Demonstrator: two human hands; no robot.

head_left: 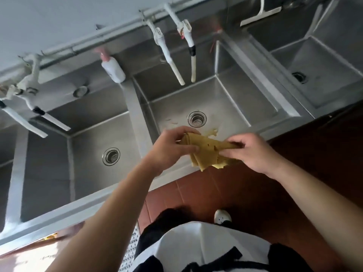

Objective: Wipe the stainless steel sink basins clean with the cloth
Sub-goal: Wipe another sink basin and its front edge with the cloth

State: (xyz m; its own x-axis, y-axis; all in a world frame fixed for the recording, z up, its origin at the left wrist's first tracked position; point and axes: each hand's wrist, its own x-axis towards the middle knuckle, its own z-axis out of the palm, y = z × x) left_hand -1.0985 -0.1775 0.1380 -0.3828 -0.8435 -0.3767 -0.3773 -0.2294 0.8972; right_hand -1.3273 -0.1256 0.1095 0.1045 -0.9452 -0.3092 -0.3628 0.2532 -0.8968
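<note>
Thin yellow cloth (206, 152), ragged with small holes, folded and bunched, held above front rim of stainless sink (231, 103), middle basin. Round perforated drain (197, 119) with yellowish residue beside it. White taps (170, 55) overhang; white bottle (113, 70) on back ledge. Left hand (170, 149) and right hand (253, 152) each pinch a cloth end, arms extended.

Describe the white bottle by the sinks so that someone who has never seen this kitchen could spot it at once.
Start from the row of stainless steel sink basins. On the back ledge, over the divider between the left and middle basins, stands a white bottle with a pinkish pump top. Unlike the white faucet spouts nearby, it is squat and rests on the steel.
</note>
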